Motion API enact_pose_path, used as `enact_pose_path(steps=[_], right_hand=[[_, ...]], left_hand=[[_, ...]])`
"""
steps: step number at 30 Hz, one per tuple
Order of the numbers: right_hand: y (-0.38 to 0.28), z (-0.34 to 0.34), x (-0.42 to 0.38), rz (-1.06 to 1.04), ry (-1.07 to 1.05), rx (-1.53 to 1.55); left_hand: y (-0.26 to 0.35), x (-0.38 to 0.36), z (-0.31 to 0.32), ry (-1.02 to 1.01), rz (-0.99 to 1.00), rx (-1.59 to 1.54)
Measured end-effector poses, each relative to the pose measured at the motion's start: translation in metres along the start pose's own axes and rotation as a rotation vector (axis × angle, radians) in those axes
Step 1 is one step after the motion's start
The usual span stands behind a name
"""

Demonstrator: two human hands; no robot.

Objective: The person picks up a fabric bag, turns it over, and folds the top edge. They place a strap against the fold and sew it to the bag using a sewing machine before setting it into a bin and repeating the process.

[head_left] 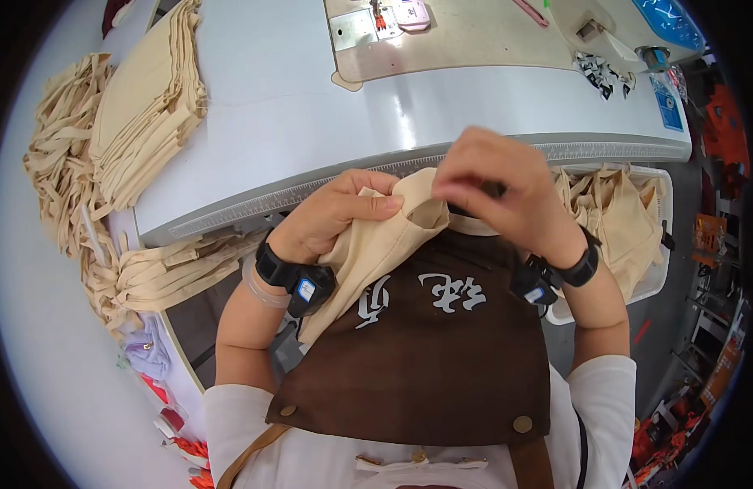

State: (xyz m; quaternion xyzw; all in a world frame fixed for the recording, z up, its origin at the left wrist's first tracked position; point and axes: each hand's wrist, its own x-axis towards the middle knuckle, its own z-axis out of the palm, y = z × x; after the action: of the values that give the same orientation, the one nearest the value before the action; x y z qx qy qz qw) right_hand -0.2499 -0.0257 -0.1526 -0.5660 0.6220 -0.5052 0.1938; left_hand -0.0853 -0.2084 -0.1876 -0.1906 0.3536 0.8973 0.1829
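A beige cloth bag (376, 244) hangs in front of the brown apron, its upper edge folded open like a tube. My left hand (348, 208) is closed on that edge, with the thumb on top of the cloth. My right hand (507, 183), a little blurred, has its fingers curled and pinched at the right end of the same edge. The lower part of the bag drapes down past my left wrist. What lies inside the fold is hidden.
Ahead is a white table (270, 98) with a ruler strip (311, 191) along its near edge. A sewing machine (380, 20) stands on it. Folded beige cloth (148, 106) is stacked at left, beside bundled straps (63, 155). A white bin (657, 253) with beige cloth stands right.
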Motion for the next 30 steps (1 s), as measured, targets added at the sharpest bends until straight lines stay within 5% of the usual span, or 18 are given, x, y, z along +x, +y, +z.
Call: enact_pose_path(steps=[30], right_hand=[[0.015, 0.023, -0.015, -0.353, 0.094, -0.383]], left_hand=[[-0.026, 0.008, 0.006, -0.072, 0.126, -0.1]])
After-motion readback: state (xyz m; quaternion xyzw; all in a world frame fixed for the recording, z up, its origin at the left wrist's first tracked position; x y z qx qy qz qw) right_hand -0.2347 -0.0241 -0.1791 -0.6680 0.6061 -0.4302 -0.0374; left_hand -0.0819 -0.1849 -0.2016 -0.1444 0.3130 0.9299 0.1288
